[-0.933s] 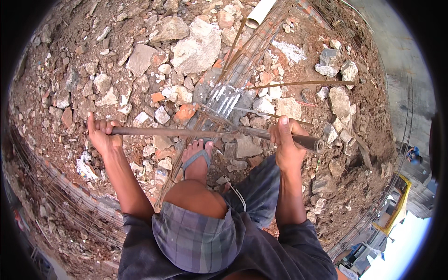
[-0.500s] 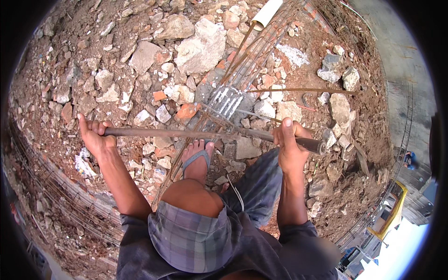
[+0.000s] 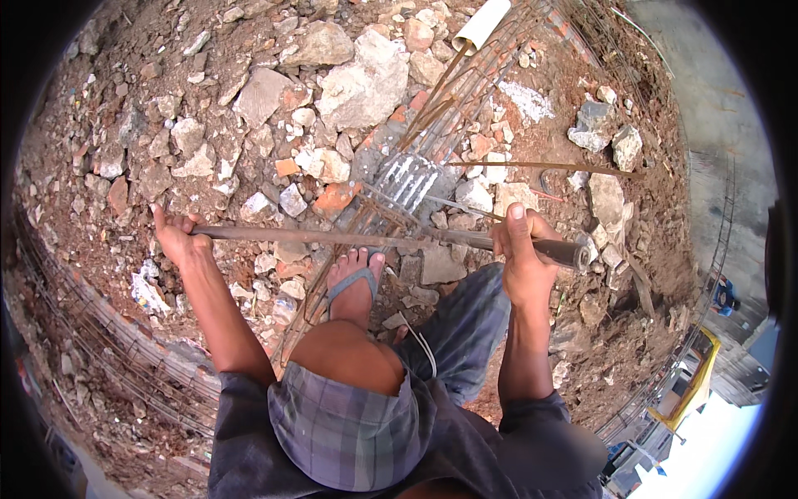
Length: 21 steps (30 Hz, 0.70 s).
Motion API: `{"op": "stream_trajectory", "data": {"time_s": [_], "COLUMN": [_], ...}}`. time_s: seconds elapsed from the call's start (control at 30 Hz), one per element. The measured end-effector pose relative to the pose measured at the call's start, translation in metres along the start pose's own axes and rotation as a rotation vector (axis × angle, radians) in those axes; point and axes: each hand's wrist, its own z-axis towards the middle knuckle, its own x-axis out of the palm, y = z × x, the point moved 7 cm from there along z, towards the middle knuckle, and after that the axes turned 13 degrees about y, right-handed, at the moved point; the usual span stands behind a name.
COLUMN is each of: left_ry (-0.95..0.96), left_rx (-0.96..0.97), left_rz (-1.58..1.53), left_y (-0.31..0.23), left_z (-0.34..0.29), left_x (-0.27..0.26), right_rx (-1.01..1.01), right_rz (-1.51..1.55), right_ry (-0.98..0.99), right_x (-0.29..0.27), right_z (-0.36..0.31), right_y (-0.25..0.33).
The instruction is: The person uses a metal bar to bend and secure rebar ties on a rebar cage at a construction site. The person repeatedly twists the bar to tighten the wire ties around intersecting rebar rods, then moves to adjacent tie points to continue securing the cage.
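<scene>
A long rusty metal bar lies crosswise in front of me, above the rubble. My left hand has its fingers curled at the bar's left end, thumb side up. Toward the right, a thicker metal pipe with a round hollow end carries on the line. My right hand is wrapped round this pipe close to that end, thumb lying along the top. Whether bar and pipe are joined where they meet, I cannot tell. Just beyond them sits a reinforcing-steel cage, partly hidden by the bar.
Broken concrete and stones cover the ground. A white plastic tube rests over rebar at the far side. A loose rusty rod sticks out rightward. My sandalled foot stands beside the cage. A concrete strip runs along the right.
Both hands, with the bar and pipe, have shifted slightly to the right. The grips look about the same, and the foot stays in place.
</scene>
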Motion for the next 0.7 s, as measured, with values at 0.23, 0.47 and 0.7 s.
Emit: {"op": "stream_trajectory", "data": {"time_s": [0.23,0.47,0.7], "left_ry": [-0.051,-0.128,-0.051], "left_rx": [0.022,-0.050,-0.010], "left_rz": [-0.035,-0.076,-0.086], "left_y": [-0.005,0.021,0.019], "left_z": [-0.017,0.019,0.010], "left_x": [-0.022,-0.064,-0.063], "right_rx": [-0.017,-0.036,-0.005], "right_rz": [-0.016,-0.107,-0.111], "right_ry": [0.020,0.029,0.011], "right_x": [0.014,0.031,0.032], "right_z": [0.011,0.021,0.030], "right_y": [0.014,0.031,0.032]}}
